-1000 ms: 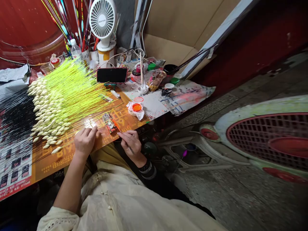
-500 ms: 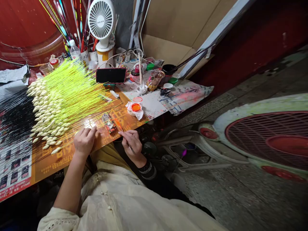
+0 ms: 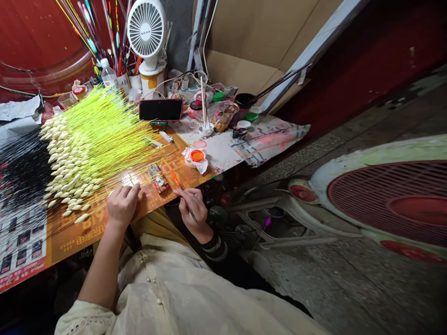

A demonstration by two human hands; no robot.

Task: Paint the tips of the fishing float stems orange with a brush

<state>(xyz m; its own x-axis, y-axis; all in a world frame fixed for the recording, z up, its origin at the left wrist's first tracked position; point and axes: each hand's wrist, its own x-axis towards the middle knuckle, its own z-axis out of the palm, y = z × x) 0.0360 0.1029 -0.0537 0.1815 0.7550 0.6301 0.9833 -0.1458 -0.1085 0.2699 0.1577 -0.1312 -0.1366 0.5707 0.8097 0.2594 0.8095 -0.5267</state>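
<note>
My right hand (image 3: 193, 208) is closed around a thin paintbrush (image 3: 189, 210) whose orange-coated tip points up and away from me. Just left of that tip lies a small paint-smeared block (image 3: 158, 178) on the table. My left hand (image 3: 123, 203) rests by the table's front edge with its fingers pinched together; what they hold is hidden. Beside it spreads a big bunch of fishing floats with cream bodies (image 3: 71, 167), bright yellow tips (image 3: 104, 125) and black stems (image 3: 24, 158). An open pot of orange paint (image 3: 197, 156) wrapped in white tissue stands beyond the brush.
Behind the floats are a phone (image 3: 161, 110) propped sideways, a white fan (image 3: 147, 30) and a water bottle (image 3: 108, 73). Small cups and jars clutter the back right near a stained cloth (image 3: 270, 137). A large floor fan (image 3: 387, 200) stands to the right.
My right hand has shifted very slightly to the right with the paintbrush, and the brush tip has moved a little. My left hand stays put.
</note>
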